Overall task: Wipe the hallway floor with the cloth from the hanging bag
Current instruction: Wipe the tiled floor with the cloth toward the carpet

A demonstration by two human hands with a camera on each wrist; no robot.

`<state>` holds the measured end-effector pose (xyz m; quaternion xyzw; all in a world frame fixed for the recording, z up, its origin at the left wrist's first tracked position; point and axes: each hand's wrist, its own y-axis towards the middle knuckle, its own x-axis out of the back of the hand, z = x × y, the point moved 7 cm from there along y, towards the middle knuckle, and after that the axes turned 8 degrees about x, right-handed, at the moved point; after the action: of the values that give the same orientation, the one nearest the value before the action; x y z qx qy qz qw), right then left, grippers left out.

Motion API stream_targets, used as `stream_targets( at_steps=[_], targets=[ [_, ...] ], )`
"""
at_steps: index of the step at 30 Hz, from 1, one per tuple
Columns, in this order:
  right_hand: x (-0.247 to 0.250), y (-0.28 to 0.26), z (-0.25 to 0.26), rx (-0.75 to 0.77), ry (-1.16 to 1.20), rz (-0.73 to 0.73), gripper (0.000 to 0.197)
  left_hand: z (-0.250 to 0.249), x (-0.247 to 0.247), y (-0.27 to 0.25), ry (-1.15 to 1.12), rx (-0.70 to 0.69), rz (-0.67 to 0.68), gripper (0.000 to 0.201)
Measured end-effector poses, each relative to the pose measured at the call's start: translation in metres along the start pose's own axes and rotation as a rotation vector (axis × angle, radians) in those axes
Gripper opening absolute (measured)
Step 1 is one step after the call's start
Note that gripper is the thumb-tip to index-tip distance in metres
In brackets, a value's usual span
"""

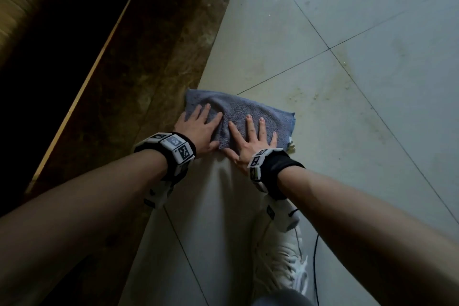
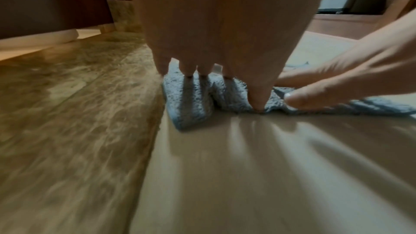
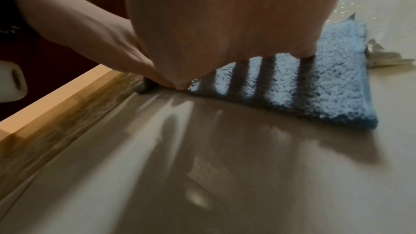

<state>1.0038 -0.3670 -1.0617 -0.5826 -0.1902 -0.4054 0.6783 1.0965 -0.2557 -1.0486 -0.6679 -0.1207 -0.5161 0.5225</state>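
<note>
Blue cloth (image 1: 250, 112), both hands (image 1: 198, 129) seemingly flat

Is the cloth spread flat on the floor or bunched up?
Mostly spread. The cloth lies flat under both open hands, left hand and right hand, with one ridge bunched between them.

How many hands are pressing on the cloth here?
2: the left hand lies flat on the blue cloth at its left part, the right hand flat on its right part.

The pale tiled floor (image 1: 347, 20) carries a blue cloth (image 1: 248, 109) beside a brown marbled strip (image 1: 159, 62), with yellowish specks (image 1: 345, 64) nearby.
</note>
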Motion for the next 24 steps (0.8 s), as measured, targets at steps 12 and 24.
stream_targets(
  at_steps=[12,24],
  targets=[
    [0.049,0.050,-0.046,-0.011,-0.018,-0.034,0.092,-0.009,0.044,0.072,-0.054,0.018,-0.004,0.087],
    [0.098,0.087,-0.093,-0.032,0.002,-0.034,0.085,-0.031,0.091,0.133,-0.115,0.029,-0.090,0.092]
  ],
)
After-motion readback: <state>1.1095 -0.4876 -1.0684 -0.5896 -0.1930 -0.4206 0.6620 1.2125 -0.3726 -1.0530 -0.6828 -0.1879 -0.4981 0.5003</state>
